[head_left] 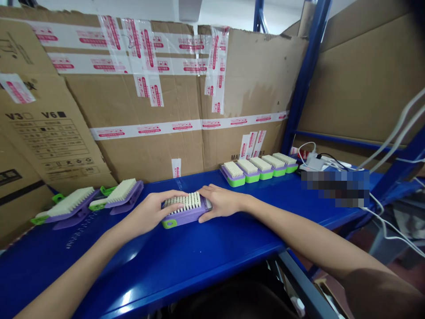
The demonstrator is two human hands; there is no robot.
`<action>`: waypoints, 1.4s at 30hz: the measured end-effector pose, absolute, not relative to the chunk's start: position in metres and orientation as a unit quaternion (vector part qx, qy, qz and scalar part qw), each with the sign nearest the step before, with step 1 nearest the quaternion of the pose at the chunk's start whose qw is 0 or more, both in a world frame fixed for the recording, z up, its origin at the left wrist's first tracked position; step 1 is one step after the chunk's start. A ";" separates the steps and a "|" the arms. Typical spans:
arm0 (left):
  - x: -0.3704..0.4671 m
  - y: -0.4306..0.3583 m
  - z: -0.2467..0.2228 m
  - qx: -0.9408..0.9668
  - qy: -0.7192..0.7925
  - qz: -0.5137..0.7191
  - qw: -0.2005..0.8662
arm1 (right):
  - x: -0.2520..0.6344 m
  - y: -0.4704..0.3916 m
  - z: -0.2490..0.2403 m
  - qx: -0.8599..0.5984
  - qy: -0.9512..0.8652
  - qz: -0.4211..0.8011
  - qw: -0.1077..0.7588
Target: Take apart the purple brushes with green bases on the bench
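A purple and green brush (pixel 186 216) with pale bristles facing up rests on the blue shelf (pixel 212 252) in front of me. My left hand (pixel 161 208) lies over its left end, fingers reaching across the bristles. Around the right end curls my right hand (pixel 221 204), with thumb and fingers on opposite sides. Left of my hands are two more brushes, one farther left (pixel 71 204) and one nearer (pixel 121 192), both tilted with bristles up and green parts swung out.
Several matching brushes (pixel 259 168) stand in a row at the back right. Beside them are a power strip (pixel 314 164) and white cables (pixel 395 128). Taped cardboard (pixel 149 102) walls the back, and a blue post (pixel 305 75) rises at the right.
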State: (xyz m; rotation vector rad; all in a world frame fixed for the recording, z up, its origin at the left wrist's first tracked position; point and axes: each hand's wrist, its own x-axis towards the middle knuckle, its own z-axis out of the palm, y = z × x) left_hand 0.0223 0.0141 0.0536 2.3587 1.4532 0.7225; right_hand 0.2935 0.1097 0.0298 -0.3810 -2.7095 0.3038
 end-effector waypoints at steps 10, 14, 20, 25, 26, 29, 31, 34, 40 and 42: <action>0.031 0.013 0.040 0.839 0.503 0.209 0.009 | 0.288 0.098 0.023 -0.178 -0.955 0.037 0.236; 0.026 0.014 0.041 0.834 0.511 0.206 0.020 | 0.288 0.091 0.025 -0.160 -0.947 0.034 0.276; 0.022 0.015 0.043 0.822 0.518 0.234 0.026 | 0.292 0.088 0.032 -0.101 -0.948 0.009 0.303; 0.019 0.011 0.048 0.818 0.529 0.226 0.002 | 0.293 0.083 0.038 -0.082 -0.951 -0.069 0.291; 0.018 0.011 0.049 0.817 0.531 0.226 -0.004 | 0.293 0.082 0.040 -0.080 -0.951 -0.087 0.285; 0.016 0.009 0.050 0.818 0.527 0.232 -0.019 | 0.294 0.079 0.044 -0.069 -0.951 -0.127 0.273; 0.015 0.008 0.050 0.824 0.517 0.232 -0.026 | 0.294 0.078 0.045 -0.060 -0.951 -0.137 0.271; 0.016 0.008 0.047 0.833 0.494 0.245 -0.045 | 0.293 0.079 0.044 -0.056 -0.948 -0.130 0.283; 0.029 0.008 0.042 0.846 0.429 0.284 -0.135 | 0.286 0.075 0.039 -0.103 -0.923 -0.011 0.370; 0.031 0.008 0.042 0.848 0.416 0.288 -0.159 | 0.281 0.068 0.038 -0.146 -0.905 0.059 0.396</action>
